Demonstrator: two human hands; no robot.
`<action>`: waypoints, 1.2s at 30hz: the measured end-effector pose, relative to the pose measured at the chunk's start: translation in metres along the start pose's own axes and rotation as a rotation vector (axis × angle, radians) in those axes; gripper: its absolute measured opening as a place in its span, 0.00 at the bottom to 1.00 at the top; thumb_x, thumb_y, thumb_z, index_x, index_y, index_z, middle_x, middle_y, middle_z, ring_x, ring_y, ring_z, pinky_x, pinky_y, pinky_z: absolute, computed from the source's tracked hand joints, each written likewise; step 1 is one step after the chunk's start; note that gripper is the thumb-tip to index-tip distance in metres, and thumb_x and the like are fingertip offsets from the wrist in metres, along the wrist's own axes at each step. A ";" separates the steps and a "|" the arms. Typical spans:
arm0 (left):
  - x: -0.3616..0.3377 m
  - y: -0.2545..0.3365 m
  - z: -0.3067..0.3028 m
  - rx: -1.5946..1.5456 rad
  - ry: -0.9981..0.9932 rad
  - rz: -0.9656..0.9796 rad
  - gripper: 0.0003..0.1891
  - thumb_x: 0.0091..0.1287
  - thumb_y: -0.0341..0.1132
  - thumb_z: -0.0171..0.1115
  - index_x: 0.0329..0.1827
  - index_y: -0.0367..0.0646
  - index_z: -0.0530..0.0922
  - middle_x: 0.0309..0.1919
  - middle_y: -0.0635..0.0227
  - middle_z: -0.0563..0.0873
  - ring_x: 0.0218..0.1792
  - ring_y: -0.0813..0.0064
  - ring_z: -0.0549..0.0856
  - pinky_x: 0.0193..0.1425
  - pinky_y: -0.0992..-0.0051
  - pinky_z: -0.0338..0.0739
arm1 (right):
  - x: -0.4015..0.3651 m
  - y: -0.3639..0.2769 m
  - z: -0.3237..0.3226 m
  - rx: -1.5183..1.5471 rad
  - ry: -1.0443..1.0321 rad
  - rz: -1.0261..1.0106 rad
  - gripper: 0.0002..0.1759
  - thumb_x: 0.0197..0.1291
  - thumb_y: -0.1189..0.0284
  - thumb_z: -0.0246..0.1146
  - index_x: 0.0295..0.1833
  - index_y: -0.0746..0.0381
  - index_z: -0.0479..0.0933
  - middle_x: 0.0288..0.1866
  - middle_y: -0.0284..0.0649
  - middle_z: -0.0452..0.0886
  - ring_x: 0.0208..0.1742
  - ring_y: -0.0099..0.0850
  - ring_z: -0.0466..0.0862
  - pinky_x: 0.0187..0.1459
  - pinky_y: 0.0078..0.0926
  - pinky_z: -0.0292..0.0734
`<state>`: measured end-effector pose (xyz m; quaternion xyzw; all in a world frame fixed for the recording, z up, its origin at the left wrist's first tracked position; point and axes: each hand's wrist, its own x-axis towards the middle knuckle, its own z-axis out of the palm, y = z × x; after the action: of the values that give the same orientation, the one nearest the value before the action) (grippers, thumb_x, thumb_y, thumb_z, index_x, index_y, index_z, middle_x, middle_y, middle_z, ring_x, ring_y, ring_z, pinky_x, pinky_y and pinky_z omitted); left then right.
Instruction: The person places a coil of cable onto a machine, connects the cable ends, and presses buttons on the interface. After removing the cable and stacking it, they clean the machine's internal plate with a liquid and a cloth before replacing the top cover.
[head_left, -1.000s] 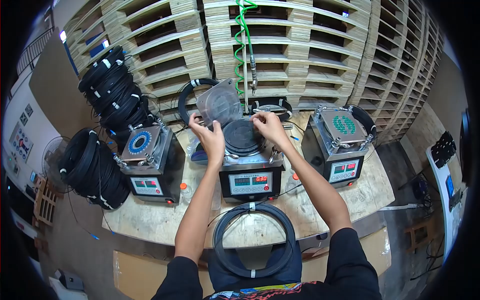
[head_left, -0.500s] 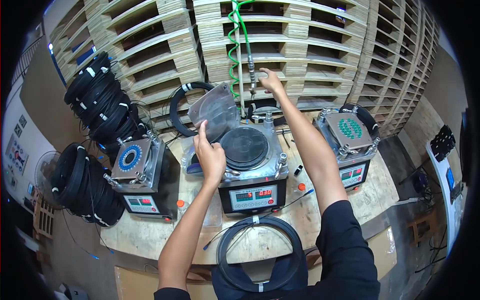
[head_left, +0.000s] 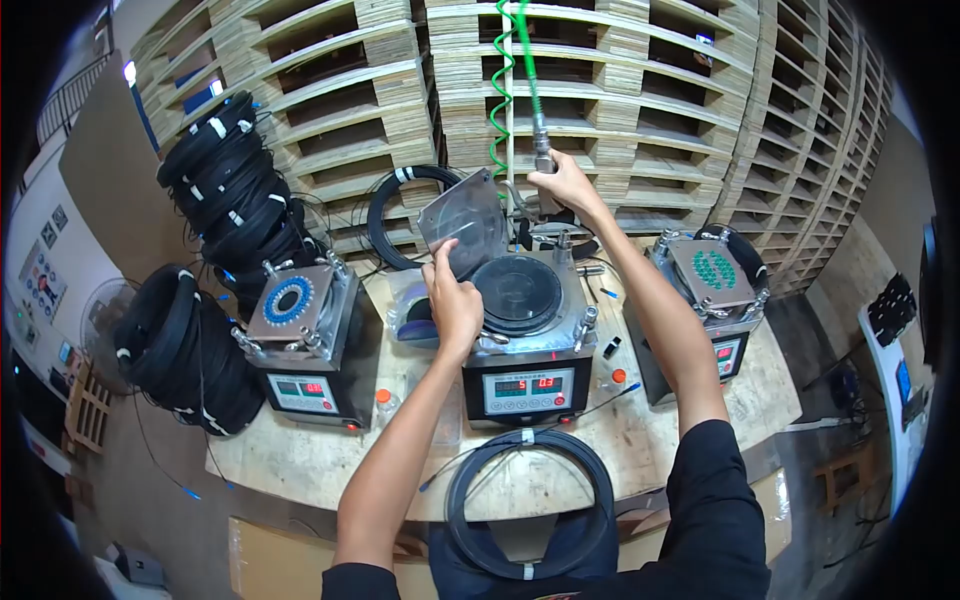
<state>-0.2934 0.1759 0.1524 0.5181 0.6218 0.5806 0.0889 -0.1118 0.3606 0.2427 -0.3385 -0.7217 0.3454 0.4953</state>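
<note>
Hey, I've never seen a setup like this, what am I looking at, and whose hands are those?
This is one picture from a camera worn on a person's head, looking down at their own bare hands. Three box-shaped machines with number displays stand on a wooden table: left machine, right machine, and middle machine, which carries a dark round disc. The left hand rests at that machine's edge, one finger up against a tilted clear plate; whether it grips it is unclear. The right hand is closed around a metal nozzle on a green coiled hose. A black cable coil lies at the table's near edge; wooden pallets are stacked behind.
</note>
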 end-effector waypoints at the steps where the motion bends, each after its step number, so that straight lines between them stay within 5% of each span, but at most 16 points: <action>1: 0.000 0.001 -0.001 -0.006 -0.005 -0.023 0.35 0.59 0.13 0.51 0.72 0.48 0.71 0.63 0.50 0.73 0.65 0.44 0.77 0.69 0.57 0.70 | -0.012 -0.016 -0.004 -0.013 -0.010 0.002 0.18 0.52 0.65 0.74 0.40 0.65 0.78 0.29 0.34 0.79 0.27 0.20 0.76 0.28 0.23 0.72; 3: 0.000 0.001 -0.002 -0.016 -0.006 -0.056 0.34 0.59 0.14 0.52 0.71 0.49 0.72 0.63 0.49 0.74 0.65 0.44 0.77 0.69 0.56 0.71 | -0.033 -0.036 -0.008 -0.110 0.021 0.045 0.15 0.56 0.69 0.72 0.45 0.66 0.79 0.28 0.30 0.77 0.32 0.21 0.77 0.35 0.24 0.74; 4: 0.001 -0.003 0.000 -0.011 0.005 -0.023 0.34 0.59 0.14 0.52 0.70 0.49 0.72 0.63 0.49 0.74 0.65 0.44 0.77 0.69 0.56 0.71 | -0.040 -0.037 -0.007 -0.132 0.014 0.028 0.20 0.59 0.73 0.69 0.58 0.64 0.78 0.38 0.35 0.80 0.32 0.20 0.77 0.39 0.22 0.76; 5: 0.001 -0.007 0.002 -0.004 0.016 0.008 0.34 0.59 0.14 0.53 0.70 0.49 0.73 0.63 0.49 0.74 0.65 0.44 0.77 0.69 0.56 0.71 | -0.052 -0.037 -0.006 -0.140 0.003 0.036 0.20 0.59 0.73 0.69 0.58 0.64 0.78 0.38 0.35 0.80 0.32 0.20 0.77 0.39 0.22 0.76; 7: 0.000 -0.008 0.004 -0.017 0.035 0.007 0.33 0.58 0.14 0.53 0.68 0.48 0.74 0.62 0.48 0.76 0.64 0.43 0.78 0.69 0.57 0.71 | -0.089 -0.065 0.001 0.212 -0.023 -0.045 0.31 0.62 0.78 0.65 0.71 0.57 0.72 0.55 0.42 0.78 0.37 0.24 0.83 0.45 0.24 0.81; 8: 0.001 -0.009 0.004 -0.018 0.017 -0.004 0.33 0.58 0.14 0.53 0.68 0.48 0.74 0.60 0.47 0.77 0.63 0.44 0.78 0.69 0.57 0.71 | -0.102 -0.075 -0.005 0.109 -0.124 0.007 0.37 0.64 0.81 0.61 0.78 0.50 0.64 0.65 0.46 0.71 0.45 0.31 0.88 0.49 0.28 0.84; 9: 0.002 -0.011 0.004 -0.018 -0.001 -0.012 0.33 0.57 0.14 0.52 0.68 0.47 0.74 0.59 0.47 0.78 0.62 0.44 0.79 0.69 0.57 0.71 | -0.111 -0.078 -0.005 0.112 -0.131 0.009 0.37 0.64 0.81 0.61 0.78 0.50 0.64 0.65 0.46 0.71 0.45 0.31 0.88 0.49 0.28 0.84; 15: 0.003 -0.016 0.006 -0.050 0.034 -0.003 0.31 0.55 0.14 0.53 0.63 0.47 0.78 0.59 0.46 0.84 0.64 0.47 0.81 0.70 0.61 0.72 | -0.150 -0.091 -0.012 0.303 -0.086 0.097 0.37 0.69 0.81 0.61 0.80 0.49 0.62 0.55 0.40 0.71 0.48 0.34 0.89 0.49 0.27 0.84; 19: 0.003 -0.012 0.004 0.028 -0.010 -0.078 0.30 0.55 0.14 0.53 0.62 0.44 0.79 0.59 0.48 0.84 0.65 0.47 0.80 0.71 0.61 0.72 | -0.157 -0.079 -0.016 0.319 -0.037 0.161 0.27 0.73 0.71 0.62 0.76 0.50 0.72 0.44 0.30 0.75 0.42 0.21 0.85 0.38 0.17 0.72; 22: 0.003 -0.014 0.006 -0.026 0.046 0.003 0.28 0.56 0.15 0.54 0.62 0.45 0.80 0.57 0.48 0.84 0.64 0.47 0.80 0.69 0.59 0.72 | -0.164 -0.075 -0.009 0.267 -0.024 0.162 0.26 0.76 0.70 0.58 0.77 0.55 0.71 0.37 0.29 0.74 0.41 0.24 0.85 0.46 0.24 0.81; 26: 0.000 -0.012 0.006 -0.006 0.046 -0.034 0.29 0.57 0.16 0.54 0.63 0.45 0.80 0.58 0.49 0.85 0.63 0.48 0.81 0.69 0.59 0.72 | -0.157 -0.071 0.004 0.312 0.020 0.117 0.23 0.74 0.70 0.61 0.72 0.53 0.76 0.38 0.29 0.74 0.36 0.19 0.85 0.35 0.18 0.74; 32: -0.002 -0.005 0.005 0.028 0.160 -0.041 0.28 0.55 0.16 0.55 0.60 0.40 0.82 0.56 0.49 0.88 0.62 0.50 0.85 0.68 0.63 0.74 | -0.140 -0.047 0.029 0.087 0.255 -0.033 0.21 0.70 0.75 0.61 0.67 0.59 0.79 0.29 0.36 0.76 0.27 0.26 0.79 0.34 0.29 0.77; 36: -0.001 -0.004 0.004 0.026 0.123 -0.065 0.28 0.55 0.16 0.57 0.61 0.42 0.81 0.56 0.49 0.87 0.61 0.49 0.85 0.68 0.62 0.74 | -0.152 -0.049 0.038 0.058 0.171 0.006 0.22 0.73 0.74 0.61 0.71 0.57 0.76 0.28 0.27 0.73 0.27 0.17 0.78 0.29 0.22 0.73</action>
<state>-0.2923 0.1779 0.1475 0.4622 0.6500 0.5999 0.0625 -0.1128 0.2014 0.2002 -0.3542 -0.6655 0.3374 0.5638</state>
